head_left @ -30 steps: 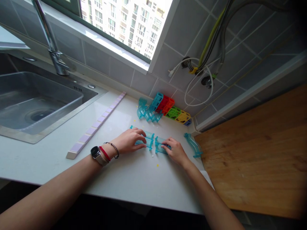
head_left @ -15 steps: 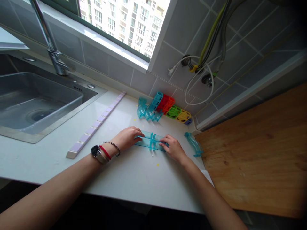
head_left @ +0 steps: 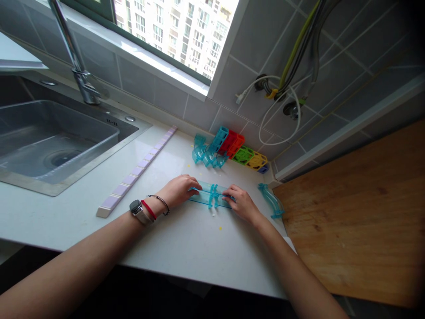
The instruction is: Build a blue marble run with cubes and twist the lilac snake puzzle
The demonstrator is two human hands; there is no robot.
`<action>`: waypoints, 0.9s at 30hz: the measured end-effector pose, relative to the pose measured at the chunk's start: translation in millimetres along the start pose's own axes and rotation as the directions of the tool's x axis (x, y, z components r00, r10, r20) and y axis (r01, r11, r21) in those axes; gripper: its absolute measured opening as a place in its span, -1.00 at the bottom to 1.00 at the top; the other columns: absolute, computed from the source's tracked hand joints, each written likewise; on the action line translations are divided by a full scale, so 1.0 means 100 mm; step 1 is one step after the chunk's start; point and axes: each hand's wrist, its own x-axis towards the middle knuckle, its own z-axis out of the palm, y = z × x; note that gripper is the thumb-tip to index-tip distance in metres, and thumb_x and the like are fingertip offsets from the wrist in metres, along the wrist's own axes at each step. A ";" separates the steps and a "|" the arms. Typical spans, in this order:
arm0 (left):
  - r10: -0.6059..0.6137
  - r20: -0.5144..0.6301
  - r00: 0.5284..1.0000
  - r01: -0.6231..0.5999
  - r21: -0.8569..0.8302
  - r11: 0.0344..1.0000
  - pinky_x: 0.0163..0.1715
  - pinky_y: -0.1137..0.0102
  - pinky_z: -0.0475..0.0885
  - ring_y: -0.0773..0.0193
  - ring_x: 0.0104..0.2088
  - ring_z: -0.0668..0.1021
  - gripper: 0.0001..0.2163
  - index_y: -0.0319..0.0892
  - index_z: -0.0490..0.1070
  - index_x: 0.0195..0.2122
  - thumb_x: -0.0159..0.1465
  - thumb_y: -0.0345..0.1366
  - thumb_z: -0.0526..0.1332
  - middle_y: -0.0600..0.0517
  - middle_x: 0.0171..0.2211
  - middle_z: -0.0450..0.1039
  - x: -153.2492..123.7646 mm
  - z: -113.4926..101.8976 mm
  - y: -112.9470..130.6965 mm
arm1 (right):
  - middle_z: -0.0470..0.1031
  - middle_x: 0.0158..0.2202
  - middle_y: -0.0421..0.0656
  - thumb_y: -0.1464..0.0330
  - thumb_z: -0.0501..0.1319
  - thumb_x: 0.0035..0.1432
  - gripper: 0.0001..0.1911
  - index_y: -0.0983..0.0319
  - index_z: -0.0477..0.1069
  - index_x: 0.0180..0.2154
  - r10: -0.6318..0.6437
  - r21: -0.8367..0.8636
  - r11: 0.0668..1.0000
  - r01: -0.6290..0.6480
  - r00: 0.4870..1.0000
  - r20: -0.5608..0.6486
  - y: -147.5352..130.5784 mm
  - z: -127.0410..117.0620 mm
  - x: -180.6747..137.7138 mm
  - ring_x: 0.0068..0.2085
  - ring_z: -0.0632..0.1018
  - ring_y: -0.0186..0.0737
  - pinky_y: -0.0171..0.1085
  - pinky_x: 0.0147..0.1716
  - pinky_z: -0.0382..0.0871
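Observation:
My left hand (head_left: 183,188) is closed on the left end of a clear blue toy track piece (head_left: 203,200), with thumb and fingers at its edge. A second clear blue track piece (head_left: 224,202) lies in line with it, pinched by my right hand (head_left: 241,202). Their end brackets face each other between my hands, very close; I cannot tell whether they are locked together. Both pieces are low over the white counter (head_left: 186,241). Beyond them sit several curved clear blue pieces (head_left: 207,155). A curved blue track (head_left: 271,201) lies to the right of my right hand.
Red blocks (head_left: 231,144), green blocks (head_left: 243,154) and yellow blocks (head_left: 257,160) line the tiled wall. A lilac-and-white strip (head_left: 136,172) lies left of my hands, before the sink (head_left: 56,188). A wooden board (head_left: 352,208) stands at the right. Small yellow bits (head_left: 220,228) dot the counter.
The camera view has shifted slightly, moving the scene a little to the right. Both hands keep their hold, and the gap between the two end brackets looks slightly wider.

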 end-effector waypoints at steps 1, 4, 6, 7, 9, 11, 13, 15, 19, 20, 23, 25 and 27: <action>-0.003 -0.005 1.000 0.003 -0.003 1.000 -0.06 0.24 0.48 0.10 -0.15 0.60 -0.84 -0.09 0.65 -0.17 0.29 -0.39 0.29 -0.05 -0.17 0.66 0.00 0.01 0.00 | 0.53 -0.21 -0.10 0.39 0.25 0.32 -0.87 0.17 0.59 -0.16 -0.004 0.010 1.000 0.004 1.000 0.002 0.00 0.00 0.00 -0.20 0.56 -0.17 -0.24 -0.13 0.42; 0.000 -0.014 1.000 0.000 -0.005 1.000 -0.04 0.24 0.48 0.11 -0.14 0.60 -0.83 -0.08 0.65 -0.16 0.29 -0.38 0.29 -0.05 -0.16 0.66 0.00 0.02 -0.02 | 0.53 -0.22 -0.11 0.39 0.25 0.31 -0.87 0.18 0.59 -0.17 -0.017 0.039 0.999 0.017 1.000 0.013 0.00 0.00 -0.01 -0.21 0.56 -0.18 -0.25 -0.14 0.42; 0.008 -0.013 1.000 -0.008 0.001 1.000 -0.04 0.24 0.48 0.10 -0.14 0.60 -0.83 -0.09 0.65 -0.16 0.29 -0.36 0.28 -0.05 -0.17 0.66 0.01 0.02 -0.03 | 0.53 -0.22 -0.11 0.39 0.26 0.31 -0.88 0.18 0.59 -0.17 -0.017 0.046 0.999 0.016 1.000 0.014 0.01 0.00 -0.02 -0.21 0.56 -0.17 -0.24 -0.13 0.42; 0.012 -0.010 1.000 -0.012 0.003 1.000 -0.04 0.23 0.48 0.09 -0.15 0.60 -0.84 -0.09 0.65 -0.16 0.29 -0.36 0.28 -0.06 -0.17 0.66 0.01 0.02 -0.03 | 0.53 -0.21 -0.11 0.39 0.26 0.31 -0.88 0.18 0.59 -0.17 -0.014 0.046 0.999 0.013 1.000 0.011 0.02 0.01 -0.02 -0.20 0.56 -0.17 -0.24 -0.13 0.42; 0.015 -0.010 1.000 -0.015 0.008 1.000 -0.05 0.24 0.48 0.09 -0.15 0.60 -0.84 -0.09 0.65 -0.16 0.29 -0.35 0.28 -0.05 -0.18 0.66 0.01 0.02 -0.03 | 0.53 -0.21 -0.11 0.38 0.26 0.30 -0.88 0.18 0.59 -0.18 -0.006 0.044 0.999 0.006 1.000 0.008 0.02 0.02 -0.03 -0.20 0.56 -0.17 -0.24 -0.13 0.42; 0.015 -0.014 1.000 -0.015 0.008 1.000 -0.06 0.25 0.48 0.11 -0.16 0.60 -0.84 -0.09 0.65 -0.17 0.29 -0.36 0.28 -0.04 -0.19 0.67 0.01 0.01 -0.02 | 0.53 -0.21 -0.11 0.39 0.27 0.30 -0.89 0.18 0.58 -0.18 -0.001 0.043 0.999 0.001 1.000 0.006 0.02 0.02 -0.03 -0.21 0.56 -0.18 -0.25 -0.14 0.42; 0.013 -0.017 1.000 -0.013 0.006 1.000 -0.06 0.25 0.48 0.12 -0.16 0.60 -0.84 -0.09 0.65 -0.17 0.29 -0.36 0.28 -0.03 -0.19 0.67 0.01 0.01 -0.02 | 0.52 -0.21 -0.11 0.40 0.27 0.30 -0.90 0.19 0.58 -0.19 0.001 0.041 0.999 -0.001 1.000 0.000 0.01 0.02 -0.03 -0.21 0.55 -0.18 -0.25 -0.15 0.41; 0.010 -0.017 1.000 -0.010 0.004 1.000 -0.06 0.26 0.48 0.12 -0.16 0.61 -0.84 -0.09 0.65 -0.17 0.28 -0.36 0.28 -0.02 -0.18 0.67 0.01 0.01 -0.02 | 0.52 -0.22 -0.11 0.40 0.27 0.29 -0.90 0.19 0.58 -0.19 0.001 0.036 0.999 -0.001 1.000 -0.001 0.00 0.02 -0.03 -0.22 0.55 -0.18 -0.25 -0.16 0.40; 0.004 -0.016 1.000 -0.004 -0.002 1.000 -0.06 0.25 0.49 0.12 -0.17 0.61 -0.84 -0.09 0.65 -0.17 0.28 -0.35 0.29 -0.02 -0.18 0.67 0.00 0.01 -0.01 | 0.53 -0.23 -0.12 0.40 0.28 0.28 -0.91 0.19 0.57 -0.21 0.017 0.029 0.999 -0.017 1.000 -0.011 -0.03 0.02 -0.02 -0.22 0.55 -0.18 -0.25 -0.17 0.40; 0.006 -0.020 1.000 -0.006 -0.004 1.000 -0.06 0.26 0.49 0.12 -0.16 0.61 -0.84 -0.09 0.65 -0.17 0.28 -0.35 0.28 -0.02 -0.18 0.67 0.00 0.00 -0.01 | 0.53 -0.23 -0.12 0.41 0.28 0.28 -0.92 0.19 0.57 -0.21 0.022 0.029 0.999 -0.021 1.000 -0.016 -0.03 0.03 -0.02 -0.22 0.55 -0.18 -0.25 -0.17 0.40; 0.020 -0.031 0.999 -0.020 -0.003 1.000 -0.07 0.26 0.49 0.14 -0.17 0.61 -0.84 -0.08 0.65 -0.18 0.28 -0.34 0.28 -0.02 -0.20 0.67 0.00 0.01 -0.02 | 0.54 -0.23 -0.12 0.42 0.29 0.27 -0.93 0.18 0.57 -0.22 0.031 0.036 0.999 -0.030 0.999 -0.028 -0.04 0.04 -0.02 -0.22 0.56 -0.18 -0.25 -0.18 0.40; 0.026 -0.037 0.999 -0.026 -0.006 1.000 -0.07 0.27 0.49 0.14 -0.18 0.61 -0.84 -0.08 0.65 -0.18 0.28 -0.33 0.27 -0.02 -0.20 0.67 0.01 0.01 -0.02 | 0.54 -0.22 -0.12 0.42 0.29 0.27 -0.93 0.18 0.57 -0.22 0.034 0.038 0.999 -0.033 0.999 -0.032 -0.04 0.04 -0.02 -0.21 0.56 -0.18 -0.26 -0.18 0.40; 0.023 -0.041 0.999 -0.023 -0.014 1.000 -0.09 0.28 0.49 0.15 -0.19 0.61 -0.84 -0.08 0.65 -0.18 0.28 -0.32 0.27 -0.02 -0.21 0.67 0.01 0.02 -0.03 | 0.53 -0.23 -0.13 0.41 0.29 0.27 -0.93 0.18 0.57 -0.22 0.031 0.032 0.999 -0.030 0.999 -0.033 -0.04 0.05 -0.02 -0.21 0.55 -0.17 -0.26 -0.18 0.39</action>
